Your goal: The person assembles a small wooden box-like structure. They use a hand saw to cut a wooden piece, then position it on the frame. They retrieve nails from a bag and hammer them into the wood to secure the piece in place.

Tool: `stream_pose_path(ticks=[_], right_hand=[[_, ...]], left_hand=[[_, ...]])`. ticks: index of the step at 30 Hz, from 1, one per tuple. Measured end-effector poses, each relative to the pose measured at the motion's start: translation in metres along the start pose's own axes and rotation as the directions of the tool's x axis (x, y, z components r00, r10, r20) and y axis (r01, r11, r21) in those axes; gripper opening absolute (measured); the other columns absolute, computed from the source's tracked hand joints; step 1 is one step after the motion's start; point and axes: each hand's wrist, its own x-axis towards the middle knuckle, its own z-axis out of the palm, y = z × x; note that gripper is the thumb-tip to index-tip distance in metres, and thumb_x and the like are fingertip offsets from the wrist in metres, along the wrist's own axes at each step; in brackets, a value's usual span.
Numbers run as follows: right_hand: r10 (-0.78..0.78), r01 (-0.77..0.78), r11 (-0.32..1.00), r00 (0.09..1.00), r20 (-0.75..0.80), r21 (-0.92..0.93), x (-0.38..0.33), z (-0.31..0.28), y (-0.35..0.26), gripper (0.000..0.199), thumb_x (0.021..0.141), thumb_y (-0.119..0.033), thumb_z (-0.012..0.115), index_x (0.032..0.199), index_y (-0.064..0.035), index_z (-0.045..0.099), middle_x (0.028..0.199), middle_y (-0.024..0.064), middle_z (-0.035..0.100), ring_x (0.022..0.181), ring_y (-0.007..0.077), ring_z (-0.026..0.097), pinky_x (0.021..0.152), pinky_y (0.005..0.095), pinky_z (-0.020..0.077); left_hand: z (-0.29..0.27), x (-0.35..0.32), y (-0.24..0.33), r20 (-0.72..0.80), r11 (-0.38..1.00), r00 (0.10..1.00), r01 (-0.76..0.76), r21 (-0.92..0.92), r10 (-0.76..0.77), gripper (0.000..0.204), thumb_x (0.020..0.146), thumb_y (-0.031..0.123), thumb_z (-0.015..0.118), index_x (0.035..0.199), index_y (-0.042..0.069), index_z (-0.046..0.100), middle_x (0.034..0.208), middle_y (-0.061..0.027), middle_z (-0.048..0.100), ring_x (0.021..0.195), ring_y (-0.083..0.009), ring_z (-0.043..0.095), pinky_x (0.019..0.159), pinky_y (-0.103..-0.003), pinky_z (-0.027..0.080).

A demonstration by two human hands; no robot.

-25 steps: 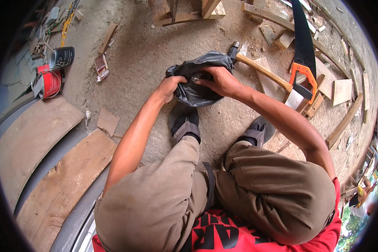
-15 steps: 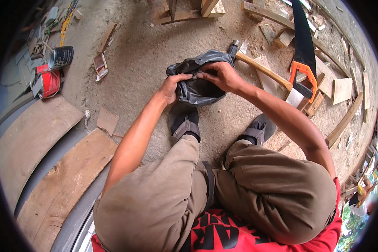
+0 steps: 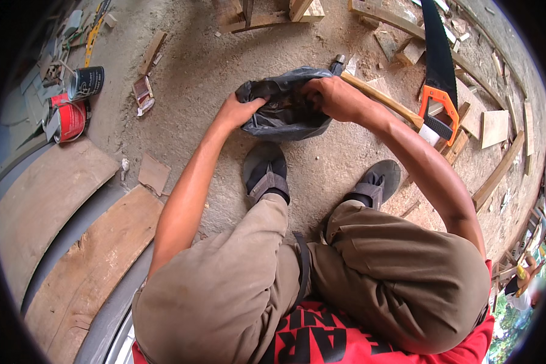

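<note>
A black plastic bag (image 3: 285,130) hangs between my hands with its mouth spread wide toward me. My left hand (image 3: 237,111) is closed on the left side of the rim, its thumb over the inner edge. On the right side, my right hand (image 3: 338,99) grips the rim with its fingers curled down at the opening. Something brownish shows dimly inside, but I cannot make out what. Just right of the bag lies a hammer (image 3: 383,101) with a wooden handle, its head partly behind my right hand.
A handsaw (image 3: 439,73) with an orange handle lies among wood scraps at the right. Wooden planks (image 3: 97,255) lie at the left. A red can (image 3: 73,119) and a dark can (image 3: 86,82) sit beyond them. Another person (image 3: 520,285) shows at the far right edge.
My hands have moved apart from their close pinch at the bag's middle. The bag's mouth is now pulled wider, and the bag sits slightly farther from me.
</note>
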Motion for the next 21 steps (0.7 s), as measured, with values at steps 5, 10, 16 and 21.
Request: stream_pose_path(ticks=[5,10,16,21], right_hand=[[-0.144,0.136,0.988,0.983,-0.114,-0.069,0.002,-0.007,0.0,0.032,0.081,0.0,0.068,0.113,-0.0001,0.067,0.106,0.0181,0.071,0.1,0.0386,0.068,0.086,0.0432,0.0548],[-0.381,0.341,0.875,0.923,-0.054,-0.344,0.002,0.005,0.011,0.026,0.083,-0.005,0.064,0.109,-0.0015,0.069,0.117,0.0173,0.067,0.113,0.0322,0.064,0.097,0.0411,0.0507],[-0.372,0.292,0.704,0.928,0.013,-0.647,-0.007,0.005,0.02,0.023,0.088,-0.014,0.06,0.105,-0.0012,0.069,0.114,0.0143,0.067,0.112,0.0274,0.064,0.1,0.038,0.0482],[-0.167,0.173,0.815,0.984,0.062,-0.553,-0.012,-0.008,0.026,0.022,0.088,-0.008,0.057,0.107,-0.0006,0.064,0.103,0.0157,0.066,0.102,0.0312,0.066,0.091,0.0405,0.0515]], left_hand=[[-0.015,-0.009,0.055,-0.083,0.962,0.967,-0.227,0.154,0.241,0.066,0.074,0.017,0.084,0.133,0.001,0.058,0.12,-0.0167,0.071,0.115,-0.0313,0.066,0.1,-0.04,0.05],[0.01,-0.018,0.087,0.013,0.421,0.526,-0.695,0.582,0.85,0.052,0.08,0.016,0.08,0.13,0.015,0.063,0.137,-0.0066,0.059,0.139,-0.0276,0.046,0.118,-0.045,0.033],[0.032,0.0,0.075,0.27,0.294,0.804,-0.473,0.831,0.53,0.036,0.082,0.02,0.078,0.117,0.017,0.07,0.117,-0.0033,0.068,0.134,-0.0256,0.05,0.12,-0.061,0.022],[0.028,0.004,0.088,0.259,0.171,0.871,-0.356,0.919,0.418,0.045,0.08,0.008,0.073,0.123,0.019,0.07,0.113,-0.0041,0.069,0.136,-0.0307,0.046,0.121,-0.072,0.01]])
